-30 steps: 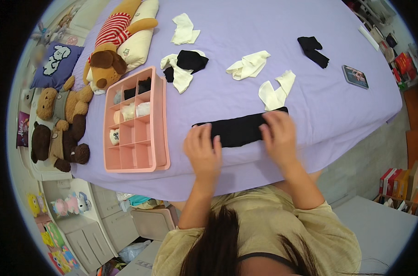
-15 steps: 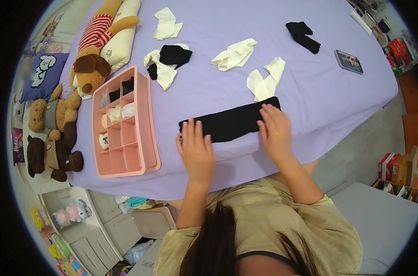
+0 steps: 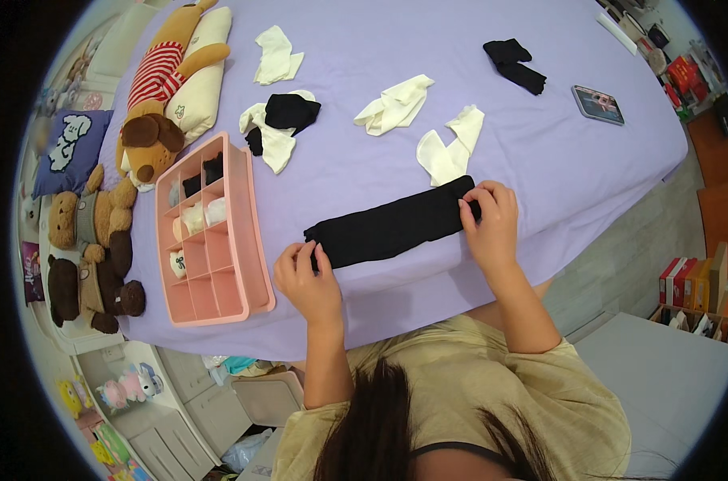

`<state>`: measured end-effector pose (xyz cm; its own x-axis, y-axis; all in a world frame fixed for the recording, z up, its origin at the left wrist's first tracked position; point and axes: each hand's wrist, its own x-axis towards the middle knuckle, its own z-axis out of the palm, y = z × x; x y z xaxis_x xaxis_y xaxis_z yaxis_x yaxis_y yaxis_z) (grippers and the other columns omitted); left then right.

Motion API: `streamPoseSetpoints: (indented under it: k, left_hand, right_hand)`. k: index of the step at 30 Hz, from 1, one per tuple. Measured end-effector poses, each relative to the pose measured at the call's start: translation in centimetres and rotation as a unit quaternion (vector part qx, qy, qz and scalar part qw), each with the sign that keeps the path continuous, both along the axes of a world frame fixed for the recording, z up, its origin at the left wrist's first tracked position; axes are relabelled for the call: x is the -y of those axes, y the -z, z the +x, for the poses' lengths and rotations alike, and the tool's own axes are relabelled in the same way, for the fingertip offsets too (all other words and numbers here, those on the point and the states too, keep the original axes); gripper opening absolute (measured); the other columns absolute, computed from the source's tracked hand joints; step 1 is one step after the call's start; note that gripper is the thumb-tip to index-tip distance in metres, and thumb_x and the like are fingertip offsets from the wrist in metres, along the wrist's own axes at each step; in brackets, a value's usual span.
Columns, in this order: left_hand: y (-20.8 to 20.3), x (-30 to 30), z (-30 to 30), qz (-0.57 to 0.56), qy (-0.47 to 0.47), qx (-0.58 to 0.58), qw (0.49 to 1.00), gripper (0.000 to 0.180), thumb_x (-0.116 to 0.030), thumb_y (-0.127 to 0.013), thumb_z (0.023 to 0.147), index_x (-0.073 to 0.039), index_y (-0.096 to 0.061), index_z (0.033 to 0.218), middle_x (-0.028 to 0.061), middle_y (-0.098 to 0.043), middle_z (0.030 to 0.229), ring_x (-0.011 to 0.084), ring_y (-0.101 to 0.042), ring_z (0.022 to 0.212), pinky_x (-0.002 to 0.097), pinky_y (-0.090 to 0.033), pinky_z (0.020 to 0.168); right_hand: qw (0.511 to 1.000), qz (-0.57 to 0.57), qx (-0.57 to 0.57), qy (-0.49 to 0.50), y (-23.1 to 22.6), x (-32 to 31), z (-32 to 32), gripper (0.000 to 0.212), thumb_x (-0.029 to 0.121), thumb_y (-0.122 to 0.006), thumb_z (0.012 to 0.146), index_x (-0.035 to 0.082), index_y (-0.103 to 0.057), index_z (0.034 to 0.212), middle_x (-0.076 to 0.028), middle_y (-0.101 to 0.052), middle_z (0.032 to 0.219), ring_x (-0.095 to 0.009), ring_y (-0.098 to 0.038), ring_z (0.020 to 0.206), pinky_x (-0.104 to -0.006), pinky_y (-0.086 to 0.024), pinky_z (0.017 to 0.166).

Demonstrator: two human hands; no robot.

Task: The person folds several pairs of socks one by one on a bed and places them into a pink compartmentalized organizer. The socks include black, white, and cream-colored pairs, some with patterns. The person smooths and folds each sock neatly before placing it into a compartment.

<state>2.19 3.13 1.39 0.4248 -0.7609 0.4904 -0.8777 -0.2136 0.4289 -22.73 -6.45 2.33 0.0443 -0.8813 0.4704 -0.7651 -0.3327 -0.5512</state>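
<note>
A long black sock (image 3: pixel 392 220) lies flattened near the front edge of the bed, slanting up to the right. At its left end, my left hand (image 3: pixel 306 280) pinches the near corner between thumb and fingers. The other end is pinched by my right hand (image 3: pixel 490 220), fingers curled over the edge. Just beyond it lies a folded white sock (image 3: pixel 450 152), with another white sock (image 3: pixel 396 104) farther off. To the left stands a pink divided box (image 3: pixel 264 280), where rolled socks fill some compartments and others hold nothing.
Black and white socks (image 3: pixel 280 128) lie bunched together behind the box, a white sock (image 3: pixel 276 56) beyond. At the far right are a black sock (image 3: pixel 515 66) and a phone (image 3: pixel 598 105). Plush toys (image 3: pixel 99 208) line the left edge of the lavender bed (image 3: pixel 556 168).
Both hands have gone from lying flat on the black sock to pinching its ends. My left hand has shifted left and nearer. The whole view has tilted slightly.
</note>
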Motion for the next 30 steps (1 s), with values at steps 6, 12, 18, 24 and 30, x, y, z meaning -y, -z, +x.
streamPoseSetpoints:
  k: [6,12,18,24,30]
  left_hand:
    - [-3.5,3.6,-0.3,-0.111,-0.007,-0.143,0.984,0.009,-0.004,-0.064,0.087,0.001,-0.065,0.095,0.009,-0.064,0.091,0.0203,-0.06,0.082,0.0313,-0.046,0.075]
    - [-9.5,10.3,-0.4,-0.154,0.118,-0.257,0.947,0.01,-0.008,-0.062,0.093,0.001,-0.063,0.097,0.0037,-0.063,0.083,0.0084,-0.059,0.073,0.0233,-0.049,0.067]
    - [-14.1,19.7,-0.1,-0.181,0.182,-0.371,0.893,0.022,-0.016,-0.064,0.092,0.003,-0.062,0.104,0.0049,-0.064,0.083,0.0098,-0.059,0.078,0.024,-0.048,0.071]
    - [-7.8,16.8,1.3,-0.128,0.109,-0.092,0.981,0.058,-0.017,-0.065,0.089,0.005,-0.04,0.136,0.0251,-0.045,0.136,0.0388,-0.04,0.129,0.0464,-0.03,0.11]
    - [-4.7,8.0,-7.1,0.008,0.234,-0.181,0.955,0.051,-0.009,-0.064,0.088,0.001,-0.047,0.135,0.0183,-0.05,0.138,0.0332,-0.047,0.128,0.0405,-0.036,0.108]
  right_hand:
    - [0.988,0.047,0.14,-0.051,-2.8,3.5,0.0,0.009,0.004,-0.067,0.081,0.001,-0.062,0.088,-0.011,-0.061,0.083,-0.028,-0.06,0.078,-0.0366,-0.047,0.071]
    - [0.994,0.004,0.089,0.069,-0.9,15.5,-5.0,0.021,0.016,-0.063,0.088,0.0,-0.063,0.102,-0.015,-0.065,0.097,-0.029,-0.062,0.087,-0.0368,-0.049,0.079]
    - [0.929,-0.008,-0.06,0.365,4.1,22.8,-9.1,0.043,0.035,-0.066,0.086,0.001,-0.063,0.112,-0.019,-0.063,0.112,-0.037,-0.06,0.103,-0.0462,-0.048,0.09]
    - [0.94,0.07,0.044,0.331,3.6,23.5,-10.0,0.037,0.032,-0.068,0.084,0.005,-0.066,0.11,-0.014,-0.066,0.108,-0.031,-0.061,0.102,-0.0436,-0.048,0.086]
    - [0.955,-0.158,0.189,0.164,0.5,17.8,-7.1,0.019,0.009,-0.069,0.081,0.006,-0.066,0.099,-0.008,-0.065,0.092,-0.023,-0.06,0.086,-0.0361,-0.047,0.08]
